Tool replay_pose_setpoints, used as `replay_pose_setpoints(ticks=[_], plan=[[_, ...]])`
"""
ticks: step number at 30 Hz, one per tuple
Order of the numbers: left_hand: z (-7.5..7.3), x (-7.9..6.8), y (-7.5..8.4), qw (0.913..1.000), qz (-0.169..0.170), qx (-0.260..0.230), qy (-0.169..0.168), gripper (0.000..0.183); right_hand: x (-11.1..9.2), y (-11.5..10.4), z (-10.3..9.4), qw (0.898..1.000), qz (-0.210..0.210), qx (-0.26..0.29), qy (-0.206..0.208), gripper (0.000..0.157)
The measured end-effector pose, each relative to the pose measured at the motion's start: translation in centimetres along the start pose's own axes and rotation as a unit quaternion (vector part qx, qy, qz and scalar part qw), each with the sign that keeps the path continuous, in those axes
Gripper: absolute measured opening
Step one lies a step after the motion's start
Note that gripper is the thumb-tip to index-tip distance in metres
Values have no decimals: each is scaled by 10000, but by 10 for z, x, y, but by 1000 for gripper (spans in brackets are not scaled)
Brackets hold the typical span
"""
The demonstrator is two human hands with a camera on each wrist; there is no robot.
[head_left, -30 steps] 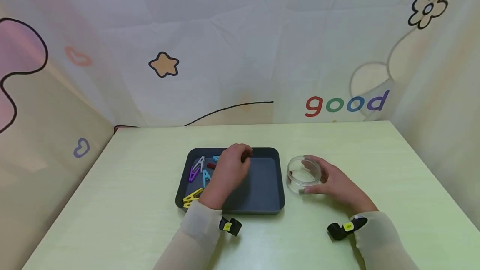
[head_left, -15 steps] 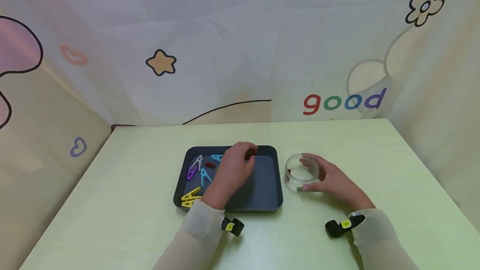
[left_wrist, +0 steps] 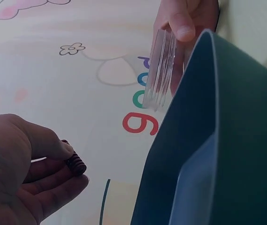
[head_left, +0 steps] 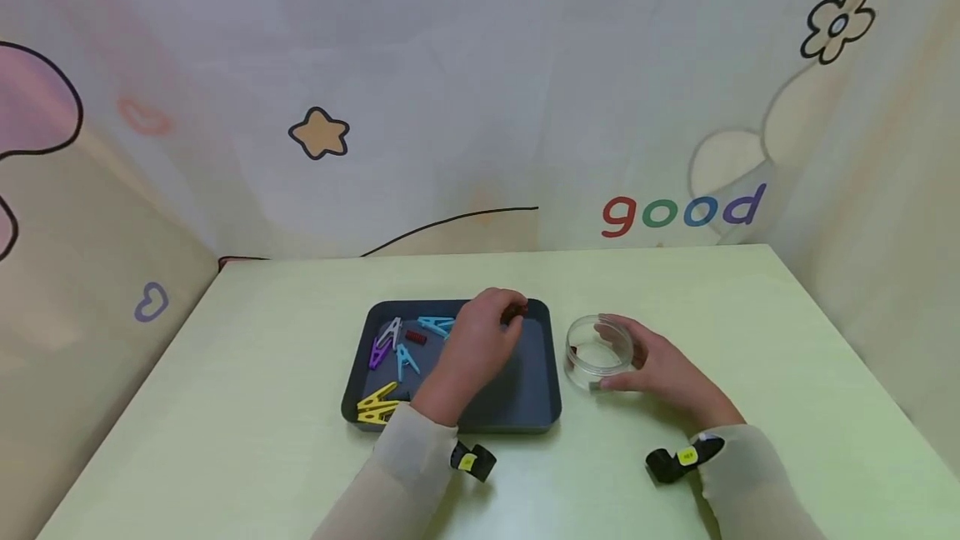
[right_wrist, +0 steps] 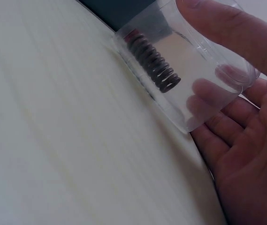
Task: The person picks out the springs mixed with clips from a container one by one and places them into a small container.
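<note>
My left hand (head_left: 476, 352) is over the middle of the dark grey tray (head_left: 528, 394). Between thumb and fingers it pinches a small dark red coil spring (left_wrist: 78, 164), raised above the tray rim. Just right of the tray, my right hand (head_left: 663, 369) grips a clear round plastic jar (head_left: 583, 375) from its right side, thumb near and fingers behind. Inside that jar lies another coil spring (right_wrist: 153, 62), plain in the right wrist view. A further dark red spring (head_left: 416, 337) rests in the tray's left half.
Clothespins share the tray's left side: a purple one (head_left: 378, 353), a pale grey one (head_left: 390, 332), blue ones (head_left: 406, 361) and yellow ones (head_left: 377, 407). My left forearm covers part of the tray. A printed cloth (head_left: 480, 107) hangs behind the pale table (head_left: 262, 407).
My left hand has moved a little to the right over the tray with its spring, uncovering more of the spring and blue clothespin lying there. The right hand keeps its grip on the jar.
</note>
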State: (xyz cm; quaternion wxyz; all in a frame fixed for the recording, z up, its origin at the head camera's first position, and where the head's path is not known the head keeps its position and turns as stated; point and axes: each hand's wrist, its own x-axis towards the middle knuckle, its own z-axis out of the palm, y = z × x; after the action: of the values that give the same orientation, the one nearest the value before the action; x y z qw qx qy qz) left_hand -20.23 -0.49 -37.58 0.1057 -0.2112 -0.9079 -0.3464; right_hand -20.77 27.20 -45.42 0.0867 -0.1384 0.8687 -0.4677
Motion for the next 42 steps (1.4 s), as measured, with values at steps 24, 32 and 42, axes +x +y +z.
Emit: replay_pose_setpoints(ticks=[24, 32, 42], plan=[[23, -2, 17, 9986, 129, -501, 64, 16, -4, 2, 2, 10000, -24, -10, 50, 91], [29, -3, 18, 9975, 220, -665, 15, 15, -3, -1, 1, 10000, 1, -26, 58, 91], [36, -2, 22, 9965, 416, -722, -42, 12, -4, 0, 1, 9999, -3, 106, 52, 90]])
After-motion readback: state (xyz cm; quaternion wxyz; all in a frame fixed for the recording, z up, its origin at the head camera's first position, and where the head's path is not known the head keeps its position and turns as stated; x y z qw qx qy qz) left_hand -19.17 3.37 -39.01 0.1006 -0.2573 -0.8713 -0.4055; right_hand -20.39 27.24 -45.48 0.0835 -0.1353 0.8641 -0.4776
